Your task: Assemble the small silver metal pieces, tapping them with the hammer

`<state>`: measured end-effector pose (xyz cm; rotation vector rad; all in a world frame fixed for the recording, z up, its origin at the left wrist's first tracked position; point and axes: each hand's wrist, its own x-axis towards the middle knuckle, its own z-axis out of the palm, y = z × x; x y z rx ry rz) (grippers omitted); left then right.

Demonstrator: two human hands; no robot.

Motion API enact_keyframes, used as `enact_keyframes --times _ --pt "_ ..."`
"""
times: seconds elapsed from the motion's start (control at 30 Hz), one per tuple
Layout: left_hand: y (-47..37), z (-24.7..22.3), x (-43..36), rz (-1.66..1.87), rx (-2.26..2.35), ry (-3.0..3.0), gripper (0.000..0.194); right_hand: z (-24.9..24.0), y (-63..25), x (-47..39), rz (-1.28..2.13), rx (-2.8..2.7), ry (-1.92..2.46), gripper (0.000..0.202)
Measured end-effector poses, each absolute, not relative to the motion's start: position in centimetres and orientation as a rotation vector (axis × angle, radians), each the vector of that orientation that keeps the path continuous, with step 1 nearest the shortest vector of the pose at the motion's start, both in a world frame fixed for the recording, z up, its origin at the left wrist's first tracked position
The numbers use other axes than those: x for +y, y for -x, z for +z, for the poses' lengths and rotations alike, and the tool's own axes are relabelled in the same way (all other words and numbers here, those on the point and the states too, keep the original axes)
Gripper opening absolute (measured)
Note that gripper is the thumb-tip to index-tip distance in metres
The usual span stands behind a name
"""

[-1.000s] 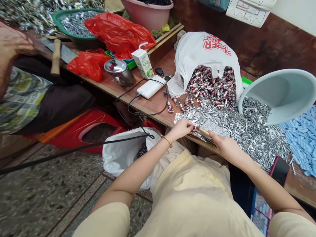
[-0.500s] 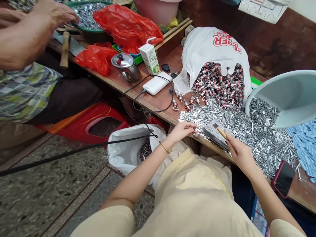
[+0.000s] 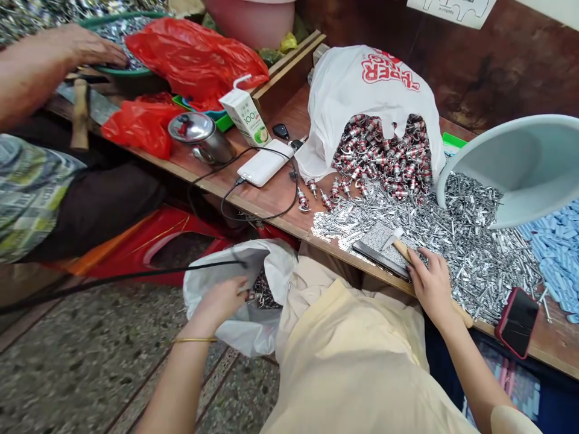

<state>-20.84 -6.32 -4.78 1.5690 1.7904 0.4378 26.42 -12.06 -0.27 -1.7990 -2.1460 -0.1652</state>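
The right hand (image 3: 432, 283) has its fingers wrapped around a small hammer (image 3: 400, 247). The left hand (image 3: 222, 301) dips into the white bag (image 3: 279, 265); I can't tell if its fingers pinch anything.

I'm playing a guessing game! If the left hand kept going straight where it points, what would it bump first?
Probably the little parts inside the open white bag, just past the left hand. How deep they lie is unclear.

Speckled stone floor (image 3: 113, 367) with strip inlays, brown wooden table (image 3: 275, 193); dark reddish-brown wall panel (image 3: 488, 66), red stool (image 3: 136, 253)
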Motion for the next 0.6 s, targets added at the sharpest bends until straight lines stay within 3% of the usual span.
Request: enact_keyframes --times 0.17,0.27,0.33,0.5,0.6 --pt "10.6 -0.6 -2.5 0.419 1.262 -1.832 0.029 1.7 -24.1 -10.7 -0.072 -2.094 1.628 0.054" --pt "5.5 1.3 2.6 0.725 1.473 -2.107 0.037 2.4 -23.1 -10.5 -0.022 -2.131 1.571 0.049" --pt "4.3 1.4 5.9 0.722 1.527 -2.273 0.045 2.4 -23.2 -11.0 -0.012 -2.127 1.572 0.046" --pt "4.7 -0.2 10.3 0.571 1.348 -2.450 0.028 1.6 -26.7 -12.0 0.064 -2.008 1.695 0.032" --pt "4.6 -0.7 10.1 0.727 1.435 -2.336 0.018 1.8 -30.3 -10.7 0.214 -1.802 1.821 0.028"
